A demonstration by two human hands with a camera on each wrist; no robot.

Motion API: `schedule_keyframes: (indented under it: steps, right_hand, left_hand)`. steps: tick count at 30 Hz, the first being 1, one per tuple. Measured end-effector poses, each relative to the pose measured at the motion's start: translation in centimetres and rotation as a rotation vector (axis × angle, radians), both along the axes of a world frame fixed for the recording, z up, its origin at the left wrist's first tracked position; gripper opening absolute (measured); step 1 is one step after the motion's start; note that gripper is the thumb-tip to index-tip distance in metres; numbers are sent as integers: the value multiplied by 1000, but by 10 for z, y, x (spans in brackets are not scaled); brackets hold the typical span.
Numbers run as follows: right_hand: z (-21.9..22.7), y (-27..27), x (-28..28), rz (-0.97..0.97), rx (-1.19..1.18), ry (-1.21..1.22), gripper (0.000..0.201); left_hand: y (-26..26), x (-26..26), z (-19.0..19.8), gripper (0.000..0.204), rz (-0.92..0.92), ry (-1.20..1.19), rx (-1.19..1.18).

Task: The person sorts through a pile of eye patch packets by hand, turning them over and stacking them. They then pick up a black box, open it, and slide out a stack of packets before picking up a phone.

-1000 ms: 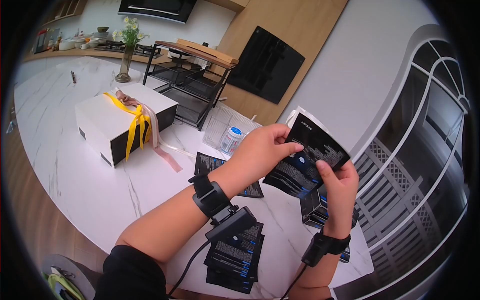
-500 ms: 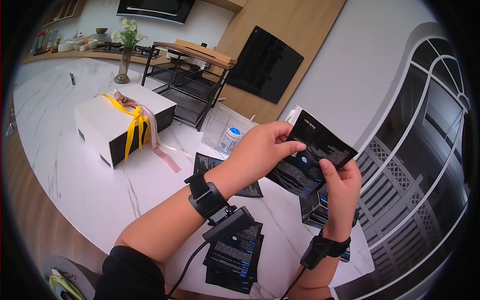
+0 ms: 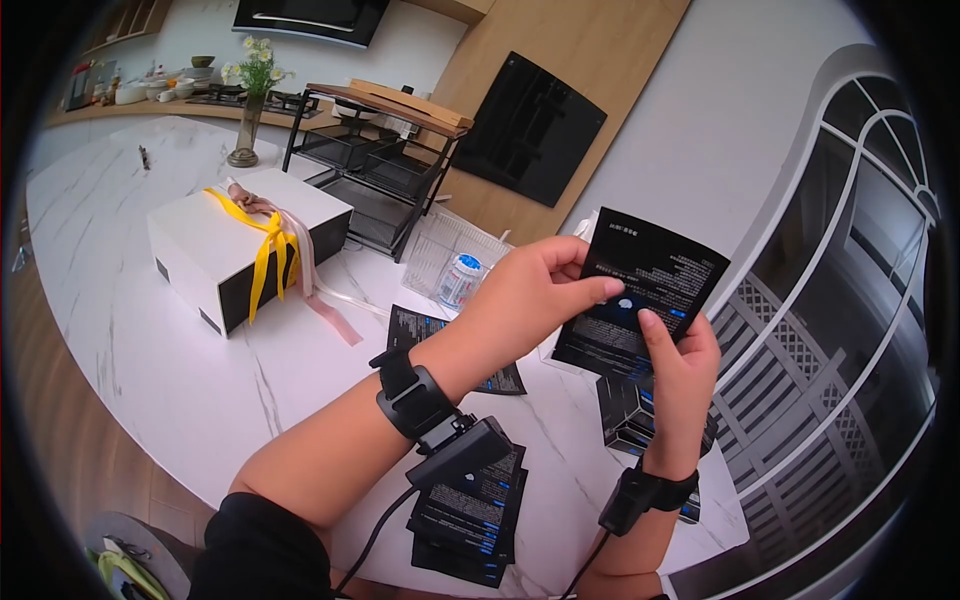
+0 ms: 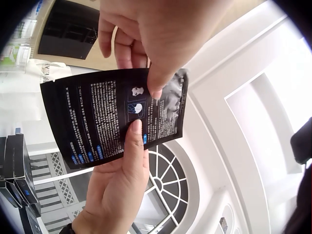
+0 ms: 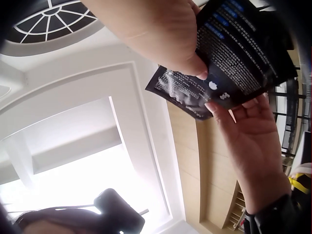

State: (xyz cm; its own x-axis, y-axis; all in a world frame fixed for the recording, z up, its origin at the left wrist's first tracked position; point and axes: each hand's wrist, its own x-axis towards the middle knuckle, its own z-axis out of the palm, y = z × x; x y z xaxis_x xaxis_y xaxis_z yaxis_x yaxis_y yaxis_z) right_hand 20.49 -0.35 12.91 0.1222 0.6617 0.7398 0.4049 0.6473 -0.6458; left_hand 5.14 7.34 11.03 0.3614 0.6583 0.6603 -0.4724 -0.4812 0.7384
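Observation:
Both hands pinch a black sachet (image 3: 665, 275) printed with small white text, blue labels and a face icon. My left hand (image 3: 555, 290) holds its left side, thumb on the printed face. Lower down, my right hand (image 3: 682, 375) grips the bottom right part, also thumb on the front. In the left wrist view the sachet (image 4: 78, 112) appears flat, with a wrinkled, shiny end near the left thumb. The fingers behind it are partly hidden. Several similar sachets (image 3: 465, 510) lie stacked on the table below, and another sachet (image 3: 415, 325) lies partly behind the left forearm.
Black boxes (image 3: 622, 410) stand behind the right wrist. A jar with a blue and white lid (image 3: 462, 280) stands by a clear ribbed tray (image 3: 430, 250). Farther left are a white box (image 3: 190, 240) with yellow and pink ribbons, a black rack (image 3: 400, 200) and a flower vase (image 3: 246, 135).
Both hands have shifted slightly right. The sachet has tilted up, so its printed face now turns more fully toward the head camera. The things on the table have not moved.

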Motion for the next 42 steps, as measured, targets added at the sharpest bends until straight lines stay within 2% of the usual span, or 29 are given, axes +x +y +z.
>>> schedule_keyframes:
  steps: [4,10,13,15,16,19,21,24,25,28,30,31,32,34,38,40,42]
  right_hand:
    - [1,0,2,-97,54,74,20]
    - [-1,-11,-4,41,26,-89,21]
    - [0,-9,-1,-20,21,59,20]
    - [3,-5,5,-58,35,49,21]
    - [3,-4,6,-95,48,40,21]
    - [1,-10,1,-26,54,20,21]
    - [1,-15,-5,10,40,-37,22]
    - [1,-14,-6,-28,59,26,22]
    - [2,-11,-2,-85,84,33,22]
    - [5,-8,2,-47,60,59,22]
    - [6,-9,-2,-32,59,81,22]
    - [6,-10,-5,52,59,90,22]
    - [6,-11,-8,137,59,99,22]
    - [5,-11,-8,145,27,49,22]
    - [3,-3,-2,16,23,9,21]
    - [3,-2,-1,-80,86,72,21]
    - [3,-2,-1,-90,120,118,21]
  left_hand:
    - [5,4,-7,19,97,142,75]
    - [8,-1,-5,16,120,208,53]
    - [1,-3,-2,15,157,218,86]
    - [-7,-5,3,15,173,342,184]
    - [-8,-5,3,15,173,343,184]
    - [-7,-4,2,15,257,281,122]
    - [-2,-4,0,16,228,246,108]
    - [-4,-5,1,17,187,191,92]
    - [-8,-8,4,18,179,236,140]
    - [-11,-5,4,18,173,265,206]
    - [-10,-4,5,17,290,287,176]
    - [-5,-1,1,16,212,220,92]
    - [-2,-1,0,16,212,221,92]
    - [1,0,1,16,80,39,10]
    - [-2,0,2,18,9,38,13]
    - [-5,1,-1,18,41,65,28]
    - [-3,2,-4,18,69,91,42]
